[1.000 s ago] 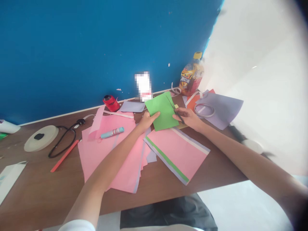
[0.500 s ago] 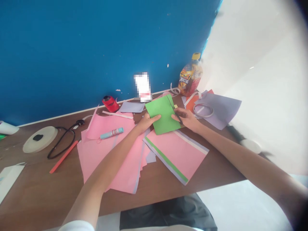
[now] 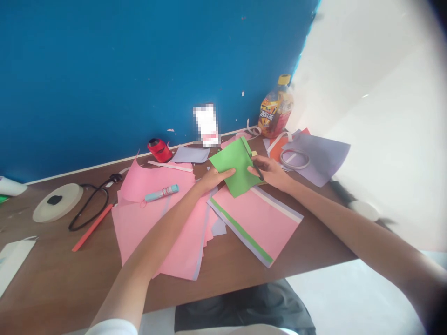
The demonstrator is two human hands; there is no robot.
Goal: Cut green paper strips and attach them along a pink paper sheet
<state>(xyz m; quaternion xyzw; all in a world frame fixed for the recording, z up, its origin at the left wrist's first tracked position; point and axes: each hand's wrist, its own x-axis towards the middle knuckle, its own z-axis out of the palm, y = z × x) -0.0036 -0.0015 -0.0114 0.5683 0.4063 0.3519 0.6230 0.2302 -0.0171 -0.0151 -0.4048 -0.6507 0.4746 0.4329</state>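
A sheet of green paper [image 3: 234,163] is raised above the table, pinched at its left edge by my left hand [image 3: 213,179], thumb on top. My right hand [image 3: 270,171] is closed around the dark handles of a pair of scissors [image 3: 257,168] at the paper's right edge. The blades lie along that edge, where a narrow strip stands partly apart from the sheet. Below the green paper, a pink sheet [image 3: 258,223] with green, white and lilac stripes lies on the brown table [image 3: 223,274].
Pink papers [image 3: 167,237] with a light-blue tube [image 3: 162,193] on them lie to the left. Behind stand a red container [image 3: 159,150] and a drink bottle [image 3: 276,111]. A tape roll [image 3: 295,159] rests near lilac paper [image 3: 323,156]. Farther left are a pot lid [image 3: 57,203] and black cable [image 3: 89,218].
The green paper has tilted slightly, and the strip at its right edge stands farther apart along the scissors. Both hands stay nearly in place.
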